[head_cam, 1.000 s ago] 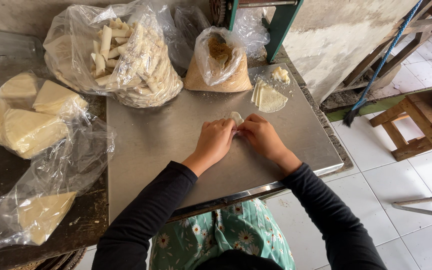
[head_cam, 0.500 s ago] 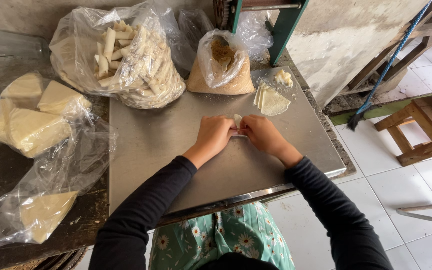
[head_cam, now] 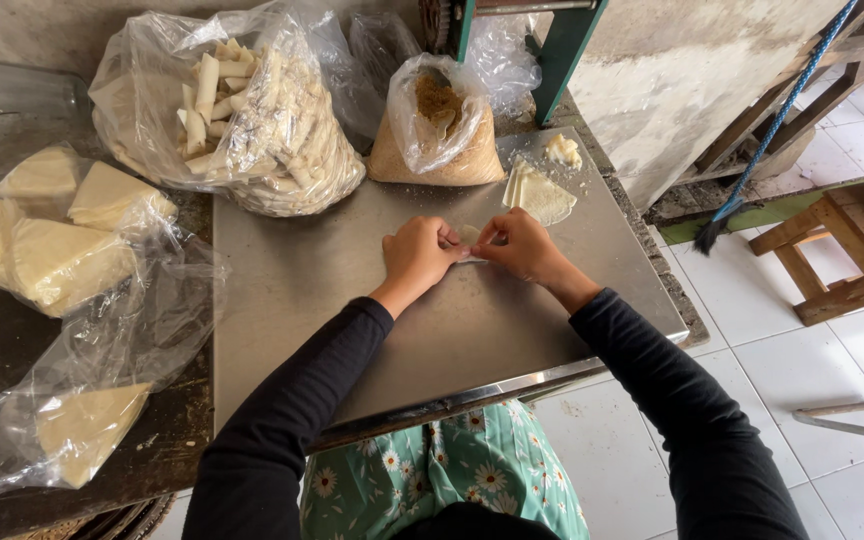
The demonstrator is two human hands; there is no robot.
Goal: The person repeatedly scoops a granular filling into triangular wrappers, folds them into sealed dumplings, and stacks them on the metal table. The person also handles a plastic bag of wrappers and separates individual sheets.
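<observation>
My left hand (head_cam: 420, 252) and my right hand (head_cam: 519, 244) meet over a small pale pastry wrapper (head_cam: 469, 237) on a steel table (head_cam: 332, 290). Both hands pinch the wrapper between fingers and thumbs, and most of it is hidden under them. Just beyond my right hand lies a small stack of flat wrappers (head_cam: 538, 193). A lump of pale paste (head_cam: 562, 150) sits behind the stack. A clear bag of brown crumbly filling (head_cam: 439, 140) stands open at the table's far edge.
A large clear bag of rolled pastry sticks (head_cam: 247, 120) lies at the far left of the steel top. Bags of folded wrapper sheets (head_cam: 52, 240) rest on the dark counter at left. A wooden stool (head_cam: 842, 255) and a broom (head_cam: 752, 170) stand on the tiled floor at right.
Both hands stay together on the wrapper at the same spot; the fingers have shifted slightly as they work it.
</observation>
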